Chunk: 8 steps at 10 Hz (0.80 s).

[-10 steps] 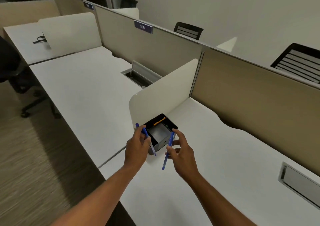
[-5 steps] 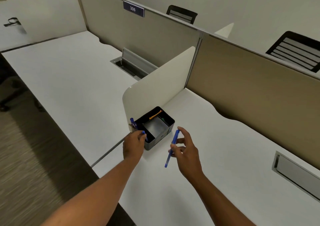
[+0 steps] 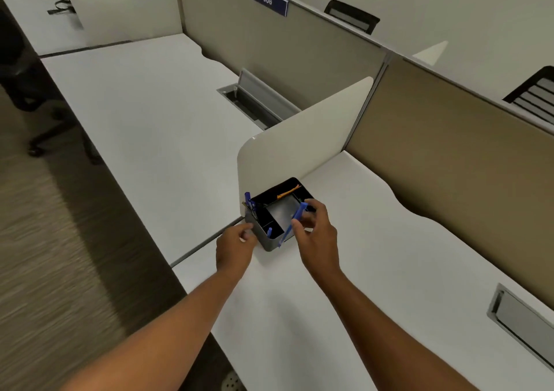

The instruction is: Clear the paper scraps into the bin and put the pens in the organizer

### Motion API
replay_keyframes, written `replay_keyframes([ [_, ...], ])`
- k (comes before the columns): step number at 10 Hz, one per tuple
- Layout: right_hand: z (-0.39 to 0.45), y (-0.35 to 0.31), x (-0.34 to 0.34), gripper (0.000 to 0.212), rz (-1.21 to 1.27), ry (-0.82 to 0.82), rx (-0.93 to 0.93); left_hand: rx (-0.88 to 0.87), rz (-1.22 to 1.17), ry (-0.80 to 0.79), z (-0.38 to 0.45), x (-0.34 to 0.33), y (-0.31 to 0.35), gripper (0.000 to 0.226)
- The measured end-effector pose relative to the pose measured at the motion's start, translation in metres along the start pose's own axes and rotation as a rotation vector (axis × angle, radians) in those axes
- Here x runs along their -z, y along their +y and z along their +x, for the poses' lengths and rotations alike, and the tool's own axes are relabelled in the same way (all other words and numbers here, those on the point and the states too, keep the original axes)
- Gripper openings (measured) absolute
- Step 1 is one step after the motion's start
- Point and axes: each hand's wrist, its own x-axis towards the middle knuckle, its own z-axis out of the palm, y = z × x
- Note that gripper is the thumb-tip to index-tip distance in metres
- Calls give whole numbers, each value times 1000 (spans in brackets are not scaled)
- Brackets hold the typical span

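A black desk organizer [image 3: 271, 242] with several compartments stands on the white desk beside a low cream divider. Blue pens [image 3: 250, 203] stand in its left corner slot, another blue pen [image 3: 269, 232] sits in a front slot, and an orange pen [image 3: 288, 191] lies in the back compartment. My right hand [image 3: 314, 235] pinches a blue pen [image 3: 292, 226], held upright over the organizer's front right side. My left hand [image 3: 236, 242] holds nothing; its loosely curled fingers touch the organizer's left front wall.
The cream divider [image 3: 305, 142] rises just behind the organizer. Tall beige partitions [image 3: 434, 139] close the desk's far side. A cable hatch [image 3: 521, 321] sits in the desk at the right, another [image 3: 254, 103] on the neighbouring desk. The desk edge [image 3: 192, 288] drops to carpet on the left.
My left hand has dropped its blue pen into the organizer and now rests against its wall. My right hand has carried its pen over the organizer's front right side.
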Motion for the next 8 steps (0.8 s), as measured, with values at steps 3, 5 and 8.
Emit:
replay_keyframes([
  [3,36,11,-29,21,-203,-106,32,-25,-61,-29,-15,26,-12,32],
  [5,44,31,-53,7,-336,-227,-43,-19,-52,1,-13,39,-20,32],
  [8,42,45,-63,19,-431,-246,-36,-14,-74,8,-9,39,-19,31],
])
